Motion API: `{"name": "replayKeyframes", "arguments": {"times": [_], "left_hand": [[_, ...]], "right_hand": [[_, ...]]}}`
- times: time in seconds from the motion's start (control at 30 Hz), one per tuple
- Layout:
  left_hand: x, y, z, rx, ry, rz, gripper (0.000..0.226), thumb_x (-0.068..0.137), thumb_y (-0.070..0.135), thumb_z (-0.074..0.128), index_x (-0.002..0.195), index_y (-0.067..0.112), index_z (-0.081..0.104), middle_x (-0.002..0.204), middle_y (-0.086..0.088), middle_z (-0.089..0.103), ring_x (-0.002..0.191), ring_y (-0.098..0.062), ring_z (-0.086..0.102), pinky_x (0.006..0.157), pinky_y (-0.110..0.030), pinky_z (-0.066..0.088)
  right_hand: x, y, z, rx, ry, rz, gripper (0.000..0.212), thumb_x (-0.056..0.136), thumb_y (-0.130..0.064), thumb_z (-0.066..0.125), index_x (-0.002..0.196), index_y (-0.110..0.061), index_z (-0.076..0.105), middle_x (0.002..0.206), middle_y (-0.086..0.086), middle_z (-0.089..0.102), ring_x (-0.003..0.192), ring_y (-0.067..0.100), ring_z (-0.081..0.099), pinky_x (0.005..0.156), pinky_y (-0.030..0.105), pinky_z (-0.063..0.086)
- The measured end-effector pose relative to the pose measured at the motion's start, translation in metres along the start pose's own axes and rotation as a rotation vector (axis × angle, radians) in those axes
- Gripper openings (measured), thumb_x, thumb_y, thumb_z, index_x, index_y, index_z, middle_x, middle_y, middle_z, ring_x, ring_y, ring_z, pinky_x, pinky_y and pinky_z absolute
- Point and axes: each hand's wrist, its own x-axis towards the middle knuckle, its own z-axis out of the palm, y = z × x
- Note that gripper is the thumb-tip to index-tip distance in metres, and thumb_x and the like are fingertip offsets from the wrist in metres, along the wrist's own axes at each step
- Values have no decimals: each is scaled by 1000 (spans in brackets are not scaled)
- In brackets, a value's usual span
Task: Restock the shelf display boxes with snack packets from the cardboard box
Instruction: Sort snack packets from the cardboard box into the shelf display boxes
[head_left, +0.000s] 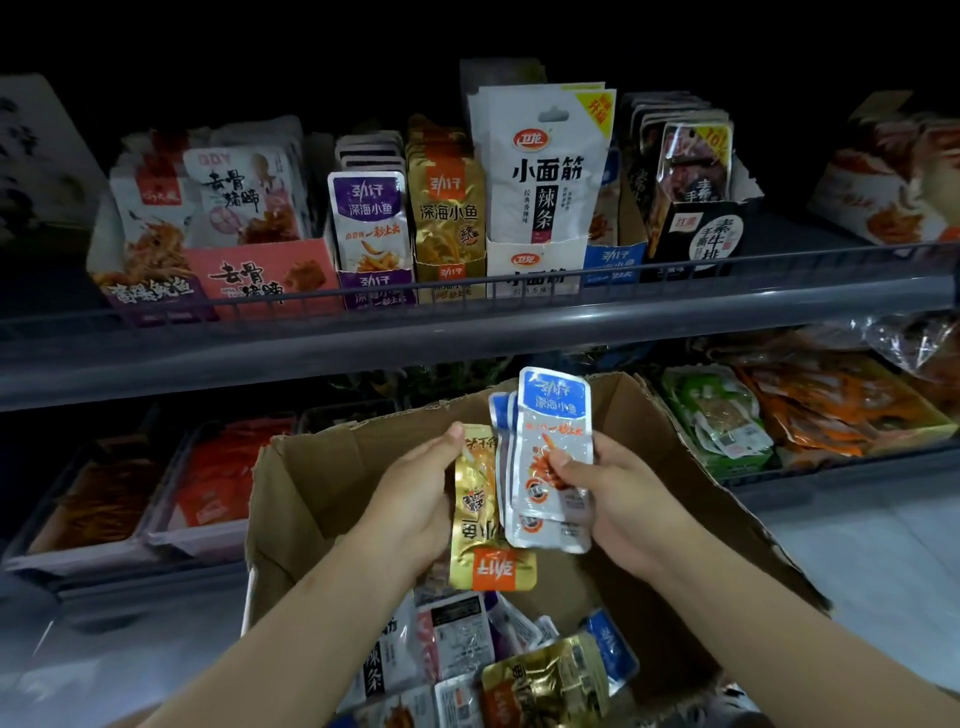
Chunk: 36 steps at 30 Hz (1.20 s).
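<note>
My left hand (415, 499) gripping an upside-down gold packet (480, 519), my right hand (618, 493) pinching a fan of blue packets (553, 457) just beside it, cardboard box (322, 478) beneath both

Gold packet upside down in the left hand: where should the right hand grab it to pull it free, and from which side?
Probably the orange end of the gold packet, approached from below. That end hangs clear under the left hand, flat and exposed. The upper half is covered by left fingers, and the blue packets overlap its right edge. The right hand holds those, so it is occupied for now.
</note>
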Motion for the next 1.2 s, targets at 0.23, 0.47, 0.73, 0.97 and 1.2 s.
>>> {"name": "replayKeyframes", "arguments": {"times": [0.23,0.47,0.73,0.97,1.2], "left_hand": [[-9,-6,3,202,-359,-166,45,75,25,66,116,7,63,110,-18,71,99,-32,68,83,-42,55],[-4,-6,-3,333,-337,34,28,81,-4,65,106,8,64,92,-13,74,78,-25,71,70,-37,59],[-6,-8,-3,419,-436,63,28,86,-7,60,111,5,63,99,-16,74,78,-27,72,66,-37,60],[-9,-8,-1,480,-564,125,40,70,-4,76,106,11,65,100,-9,75,85,-20,72,69,-28,57],[-11,-8,0,473,-572,168,43,68,-10,70,107,9,64,97,-10,75,84,-21,73,67,-28,58]], "right_hand": [[2,0,3,90,21,-87,27,92,-3,55,119,-7,56,109,11,71,91,25,71,69,37,57],[4,-15,-7,-31,-33,-63,38,87,-1,60,124,-7,53,111,11,70,100,27,68,82,41,56],[5,-35,-14,-142,-37,-259,95,77,1,68,143,-45,17,119,5,64,98,17,68,79,35,55],[10,-37,-21,-315,47,-349,66,83,-8,68,130,-42,38,121,4,61,106,23,64,94,51,51],[16,-32,-20,-217,148,-285,80,85,-9,68,142,-38,21,124,6,57,106,24,63,92,49,52]]}}
